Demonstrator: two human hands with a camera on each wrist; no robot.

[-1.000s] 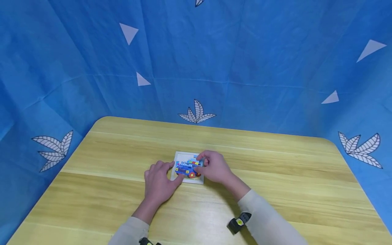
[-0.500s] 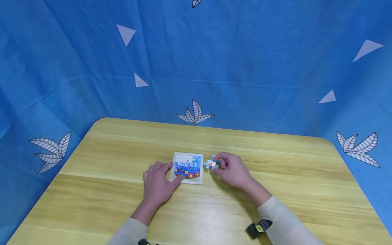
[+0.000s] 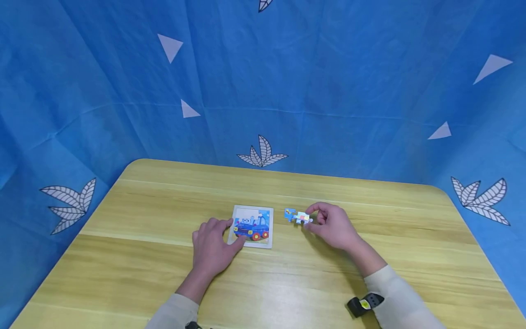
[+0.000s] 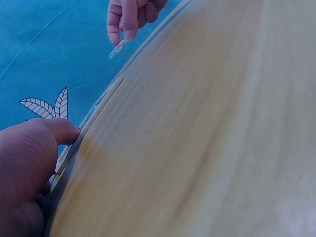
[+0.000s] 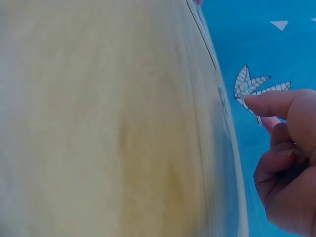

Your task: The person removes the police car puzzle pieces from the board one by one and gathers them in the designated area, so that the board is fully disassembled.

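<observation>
Head view: my right hand (image 3: 334,227) pinching knobbed multicoloured jigsaw piece (image 3: 302,217), three o'clock of square white-framed blue-car puzzle (image 3: 246,213); left hand (image 3: 213,249) spread against it. Possible slack-pinch drop.

Blue cloth (image 3: 263,68) hangs behind and along both sides, creased, with vertical folds and one long horizontal crease. White triangles (image 3: 170,47) printed on it, two left, two right. White leaf prints (image 3: 263,153) with dark outlines: left, centre, right, plus a partial one at top edge. Surface (image 3: 164,192): yellowish wood, streaky lengthwise grain, rounded far corners, far edge against cloth. Pale glare (image 3: 283,288) on near middle of surface. Cloth darker toward far left.
</observation>
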